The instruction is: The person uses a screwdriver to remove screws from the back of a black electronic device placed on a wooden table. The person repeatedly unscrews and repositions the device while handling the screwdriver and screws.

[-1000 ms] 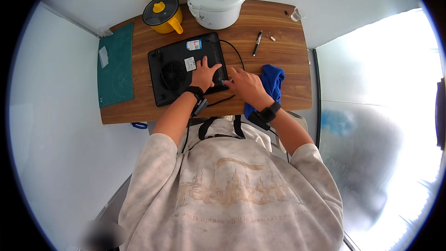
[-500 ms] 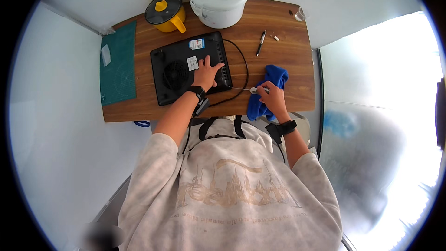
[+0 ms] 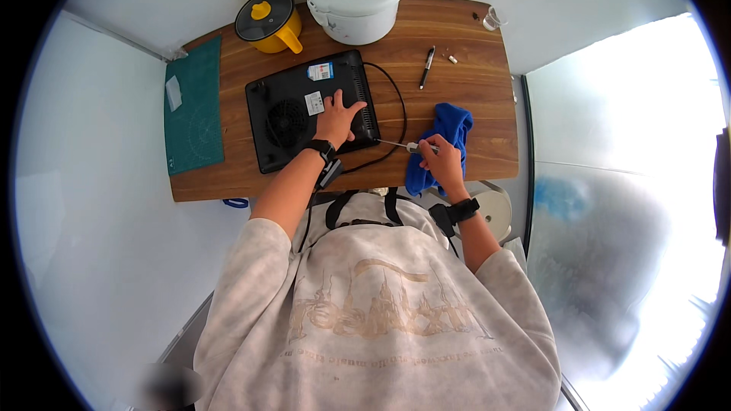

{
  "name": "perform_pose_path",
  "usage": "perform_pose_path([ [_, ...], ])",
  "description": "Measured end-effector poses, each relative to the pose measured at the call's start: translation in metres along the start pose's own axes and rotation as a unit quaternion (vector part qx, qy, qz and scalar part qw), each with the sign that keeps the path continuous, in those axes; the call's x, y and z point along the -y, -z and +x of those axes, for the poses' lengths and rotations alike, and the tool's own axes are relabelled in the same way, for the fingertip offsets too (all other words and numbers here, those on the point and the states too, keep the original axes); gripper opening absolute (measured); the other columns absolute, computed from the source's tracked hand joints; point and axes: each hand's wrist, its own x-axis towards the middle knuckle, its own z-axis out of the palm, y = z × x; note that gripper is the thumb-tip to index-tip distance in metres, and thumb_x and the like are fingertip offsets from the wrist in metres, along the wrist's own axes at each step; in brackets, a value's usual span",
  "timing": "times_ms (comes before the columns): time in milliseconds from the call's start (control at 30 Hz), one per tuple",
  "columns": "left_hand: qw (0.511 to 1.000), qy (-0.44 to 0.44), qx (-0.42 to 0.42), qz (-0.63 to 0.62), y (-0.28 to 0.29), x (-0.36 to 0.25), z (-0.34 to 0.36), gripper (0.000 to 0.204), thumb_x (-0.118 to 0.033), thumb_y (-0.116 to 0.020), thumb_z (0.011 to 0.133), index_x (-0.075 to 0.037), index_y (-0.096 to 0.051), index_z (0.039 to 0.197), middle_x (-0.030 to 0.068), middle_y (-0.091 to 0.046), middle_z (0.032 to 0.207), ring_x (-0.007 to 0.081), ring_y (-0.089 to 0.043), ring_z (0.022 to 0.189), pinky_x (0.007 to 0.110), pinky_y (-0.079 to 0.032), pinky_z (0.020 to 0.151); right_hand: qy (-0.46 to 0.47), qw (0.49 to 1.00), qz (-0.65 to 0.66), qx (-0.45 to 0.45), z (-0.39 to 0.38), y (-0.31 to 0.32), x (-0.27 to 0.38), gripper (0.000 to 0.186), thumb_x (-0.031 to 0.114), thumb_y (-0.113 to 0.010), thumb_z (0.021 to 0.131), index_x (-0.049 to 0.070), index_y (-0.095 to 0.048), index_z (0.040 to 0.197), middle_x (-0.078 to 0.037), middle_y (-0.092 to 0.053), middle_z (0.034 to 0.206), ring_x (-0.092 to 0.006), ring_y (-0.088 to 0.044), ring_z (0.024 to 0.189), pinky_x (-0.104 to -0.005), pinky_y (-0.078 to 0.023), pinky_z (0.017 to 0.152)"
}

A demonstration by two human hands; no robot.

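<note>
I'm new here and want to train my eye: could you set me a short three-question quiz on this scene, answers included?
1. True or false: the left hand is clenched in a fist.
2. Which lies at the left end of the brown wood-grain table?
A) the crumpled blue cloth
B) the flat green rectangular mat
C) the slim black-and-white pen
3. What does the right hand hold?

Key:
1. False: its fingers are spread on the flat black rectangular appliance.
2. B.
3. A slim screwdriver-like tool with a thin metal shaft.
</note>
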Motion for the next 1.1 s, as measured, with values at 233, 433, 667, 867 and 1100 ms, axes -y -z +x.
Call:
perform_pose_path([
  [233,1.000,-0.002,0.000,0.017,0.004,-0.001,-0.001,0.094,-0.002,-0.087,0.061,-0.035,-0.050,0.141,0.0210,-0.030,0.149,0.0442,-0.041,0.129,0.042,-0.059,0.087,0.006,0.999,0.029,-0.014,-0.004,-0.003,-0.001,0.026,0.026,-0.065,0.095,0.001,-0.066,0.092,-0.010,-0.069,0.068,-0.0151,-0.071,0.058,-0.0259,-0.052,0.051],
  [433,1.000,-0.002,0.001,0.018,0.001,0.002,-0.001,0.096,-0.004,-0.088,0.060,-0.036,-0.048,0.142,0.0212,-0.029,0.151,0.0451,-0.039,0.131,0.045,-0.058,0.091,-0.013,0.998,0.058,-0.014,-0.008,-0.004,0.002,0.027,0.026,-0.065,0.095,-0.001,-0.066,0.093,-0.010,-0.069,0.068,-0.0147,-0.070,0.058,-0.0253,-0.053,0.051],
  [667,1.000,0.000,0.008,0.017,0.001,0.003,-0.001,0.097,-0.005,-0.089,0.060,-0.036,-0.047,0.142,0.0212,-0.028,0.151,0.0457,-0.039,0.132,0.047,-0.058,0.093,-0.043,0.996,0.076,-0.003,-0.010,-0.006,0.004,0.028,0.027,-0.063,0.097,-0.001,-0.066,0.095,-0.009,-0.068,0.068,-0.0144,-0.070,0.058,-0.0251,-0.053,0.051],
  [867,1.000,-0.004,-0.001,0.017,0.006,0.002,-0.003,0.093,-0.001,-0.085,0.062,-0.035,-0.050,0.141,0.0207,-0.029,0.150,0.0448,-0.040,0.131,0.043,-0.058,0.089,-0.055,0.994,0.091,-0.022,-0.011,-0.007,0.004,0.029,0.027,-0.062,0.098,-0.002,-0.066,0.096,-0.009,-0.068,0.070,-0.0145,-0.070,0.058,-0.0255,-0.054,0.051],
  [1100,1.000,-0.001,0.011,0.013,0.005,0.004,-0.004,0.097,-0.005,-0.088,0.060,-0.035,-0.047,0.143,0.0213,-0.028,0.152,0.0470,-0.038,0.133,0.047,-0.058,0.093,-0.053,0.994,0.088,-0.020,-0.014,-0.010,0.006,0.030,0.027,-0.062,0.098,-0.002,-0.066,0.096,-0.009,-0.068,0.070,-0.0147,-0.070,0.058,-0.0256,-0.053,0.050],
])
